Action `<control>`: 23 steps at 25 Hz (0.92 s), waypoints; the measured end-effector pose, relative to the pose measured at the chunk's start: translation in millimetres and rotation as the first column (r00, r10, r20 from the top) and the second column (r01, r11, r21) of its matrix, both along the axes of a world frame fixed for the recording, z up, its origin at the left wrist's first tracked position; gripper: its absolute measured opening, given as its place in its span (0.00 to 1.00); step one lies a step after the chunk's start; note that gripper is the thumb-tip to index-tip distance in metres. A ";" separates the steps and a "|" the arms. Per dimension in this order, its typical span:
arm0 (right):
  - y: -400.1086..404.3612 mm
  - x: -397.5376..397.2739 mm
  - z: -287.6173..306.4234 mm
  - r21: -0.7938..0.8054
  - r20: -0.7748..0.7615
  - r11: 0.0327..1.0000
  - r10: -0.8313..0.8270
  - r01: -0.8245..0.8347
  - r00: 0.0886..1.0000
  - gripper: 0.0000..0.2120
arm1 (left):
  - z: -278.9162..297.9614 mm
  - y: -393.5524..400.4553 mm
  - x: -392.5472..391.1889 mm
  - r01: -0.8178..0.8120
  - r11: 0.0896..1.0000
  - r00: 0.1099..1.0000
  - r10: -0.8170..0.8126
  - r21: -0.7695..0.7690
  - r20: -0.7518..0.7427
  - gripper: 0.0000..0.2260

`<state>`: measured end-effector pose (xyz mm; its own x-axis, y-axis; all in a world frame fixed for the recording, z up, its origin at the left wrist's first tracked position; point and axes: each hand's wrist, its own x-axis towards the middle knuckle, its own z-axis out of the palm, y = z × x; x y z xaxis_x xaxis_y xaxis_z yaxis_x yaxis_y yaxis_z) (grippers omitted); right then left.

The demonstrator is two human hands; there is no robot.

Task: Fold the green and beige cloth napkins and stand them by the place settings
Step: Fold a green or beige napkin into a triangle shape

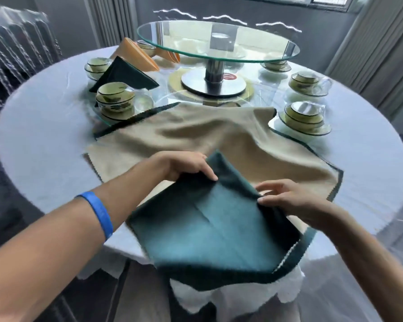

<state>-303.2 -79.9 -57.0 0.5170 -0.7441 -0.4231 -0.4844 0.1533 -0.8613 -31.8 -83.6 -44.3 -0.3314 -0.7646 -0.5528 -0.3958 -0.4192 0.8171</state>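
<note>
Green napkin (209, 231): partly folded, lying at the near edge of the round table (40, 140), its near corner hanging over the rim; a crease runs down its middle.
Left hand (184, 166): fingers curled over the napkin's far left fold, pinching the cloth.
Right hand (286, 201): thumb and fingertips pinch the right-hand fold; the lower fingers are hidden, so the grip underneath cannot be told.
Beige napkin (209, 138): spread flat and rumpled beyond the green one, partly under it, with a darker cloth edge showing beneath.
Done so far: 1 dark green folded napkin (126, 75) and 2 orange-looking ones (135, 54) stand at the far left settings.
Place settings: stacked bowls (115, 98) left, more bowls (305, 117) right, touching or just beside the beige cloth.
Centre: glass turntable (219, 40) on a metal post.
Risk 1: the overhanging corner may pull the green napkin off the table if either pinch slackens.
Risk 2: dragging the green cloth could shift the beige one beneath and nudge the right bowls.
Risk 3: motion blur suggests haste; uneven folds would probably stop the napkin standing.
</note>
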 end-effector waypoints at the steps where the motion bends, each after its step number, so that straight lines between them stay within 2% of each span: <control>1: -4.8 -2.1 -10.2 0.000 -0.002 1.000 -0.016 0.016 1.000 0.19 | -9.4 -4.4 -2.5 -0.023 1.000 1.000 0.023 0.016 0.014 0.05; 4: -10.7 -6.0 -16.9 0.004 0.036 0.999 0.035 -0.035 0.999 0.17 | -16.9 -11.8 3.5 -0.001 1.000 0.998 0.003 0.029 -0.067 0.06; 7: -10.0 -6.6 -8.9 0.037 0.077 0.998 0.055 -0.058 0.996 0.13 | -20.1 -3.1 27.3 0.042 0.998 0.994 -0.046 -0.048 -0.099 0.10; 10: -12.6 -0.6 -4.4 0.021 -0.020 0.988 0.152 -0.151 0.988 0.10 | -26.9 11.9 39.7 -0.008 0.987 0.993 -0.011 -0.163 -0.120 0.14; 14: -30.2 21.9 -8.2 -0.197 0.050 0.980 -0.021 0.030 0.999 0.08 | -28.2 -0.2 30.8 -0.146 0.961 0.967 0.088 -0.237 -0.237 0.15; 16: -40.7 24.5 -7.8 -0.322 0.065 0.940 -0.094 0.110 0.994 0.06 | -24.3 -8.6 31.5 -0.195 0.935 0.977 0.158 -0.295 -0.146 0.15; 18: -47.6 14.2 -7.2 -0.395 -0.005 0.912 -0.127 0.114 0.992 0.04 | -18.7 -7.6 41.5 -0.170 0.936 0.984 0.179 -0.308 0.001 0.15; 20: -49.4 -1.4 -7.2 -0.365 -0.104 0.930 -0.075 0.032 0.992 0.06 | -19.3 0.7 58.4 -0.051 0.959 0.990 0.086 -0.277 0.115 0.11; 22: -48.5 -8.1 -7.2 -0.286 -0.143 0.958 -0.010 -0.032 0.990 0.04 | -22.7 11.9 67.0 0.010 0.964 0.991 0.026 -0.264 0.132 0.06; 23: -50.1 -7.4 -8.0 -0.274 -0.141 0.961 -0.011 -0.028 0.990 0.03 | -24.4 14.7 66.8 -0.010 0.958 0.991 0.047 -0.287 0.122 0.06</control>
<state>-310.6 -130.1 -65.0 0.4744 -0.8373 -0.2717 -0.6030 -0.0842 -0.7933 35.0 -68.9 -68.7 -0.2490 -0.9045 -0.3462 -0.4947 -0.1886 0.8484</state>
